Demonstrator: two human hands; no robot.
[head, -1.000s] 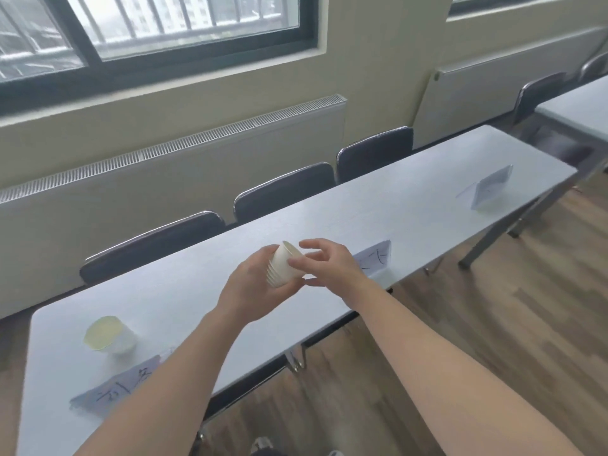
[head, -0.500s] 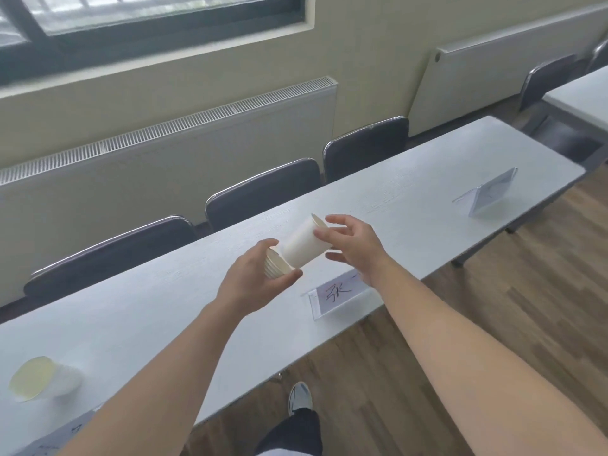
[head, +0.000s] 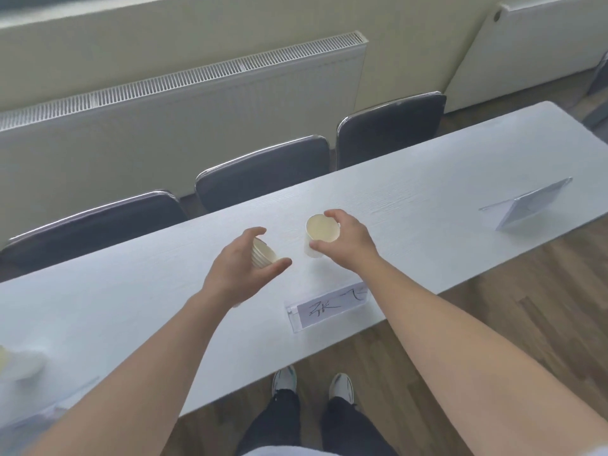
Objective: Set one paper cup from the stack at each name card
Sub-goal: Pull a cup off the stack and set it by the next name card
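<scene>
My left hand grips a small stack of white paper cups, tilted with the rims toward the right. My right hand is wrapped around a single paper cup that stands upright on the long white table, just behind the middle name card. A second name card stands at the table's right end. Another cup sits at the far left, with a third card in front of it, both blurred.
Three dark chairs are pushed in along the table's far side, with a white radiator on the wall behind them. My feet stand on the wood floor at the table's near edge.
My right hand pulled one cup off the stack and brought it down upright onto the table behind the middle card. The view has shifted right and tipped downward.
</scene>
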